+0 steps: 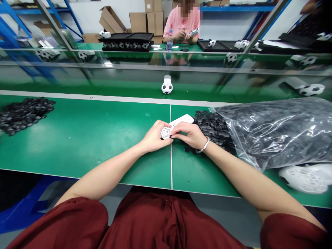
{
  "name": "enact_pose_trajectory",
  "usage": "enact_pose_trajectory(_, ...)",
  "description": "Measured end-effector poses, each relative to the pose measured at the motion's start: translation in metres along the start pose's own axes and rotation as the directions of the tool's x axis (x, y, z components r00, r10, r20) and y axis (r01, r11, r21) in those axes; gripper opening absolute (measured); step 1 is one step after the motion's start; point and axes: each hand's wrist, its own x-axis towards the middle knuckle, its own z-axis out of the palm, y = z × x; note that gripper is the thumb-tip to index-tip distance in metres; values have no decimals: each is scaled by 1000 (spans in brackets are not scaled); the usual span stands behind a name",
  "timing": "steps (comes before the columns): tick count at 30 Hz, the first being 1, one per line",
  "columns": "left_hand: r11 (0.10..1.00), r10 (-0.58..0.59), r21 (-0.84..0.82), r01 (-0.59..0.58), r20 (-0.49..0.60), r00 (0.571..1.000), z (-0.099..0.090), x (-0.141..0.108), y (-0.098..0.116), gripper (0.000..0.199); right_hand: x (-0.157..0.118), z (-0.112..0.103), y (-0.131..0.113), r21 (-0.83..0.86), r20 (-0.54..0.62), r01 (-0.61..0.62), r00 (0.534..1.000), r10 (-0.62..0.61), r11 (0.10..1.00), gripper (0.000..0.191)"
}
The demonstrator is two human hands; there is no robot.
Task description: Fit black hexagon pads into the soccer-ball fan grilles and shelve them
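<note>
My left hand is wrapped round a white part with a round, football-patterned head; its long white handle points up and to the right. The head is mostly white openwork, with some black at its lower edge. My right hand, with a braided bracelet at the wrist, pinches at the right side of the head; what its fingertips hold, if anything, is too small to make out. Just beyond that hand lies a pile of small black pieces on the green table.
A clear plastic bag of black pieces covers the right side, white football parts beside it. Another black pile lies far left. Beyond the table edge, a finished-looking football piece rests on the belt. A person sits opposite.
</note>
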Motion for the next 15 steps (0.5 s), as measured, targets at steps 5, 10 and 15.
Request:
enact_pose_trajectory(5, 999, -22, -31, 21, -8, 1000, 0, 0, 1, 40, 1, 2, 6, 71, -15, 5, 1000, -4, 997, 10)
enact_pose_trajectory(10, 997, -59, -57, 57, -28, 998, 2, -1, 2, 40, 3, 0, 11, 50, -3, 19, 1000, -19, 999, 13)
enact_pose_trajectory(15, 998, -68, -8, 68, -98, 993, 7, 1, 0, 37, 10, 5, 14, -23, -3, -43, 999, 43, 999, 19)
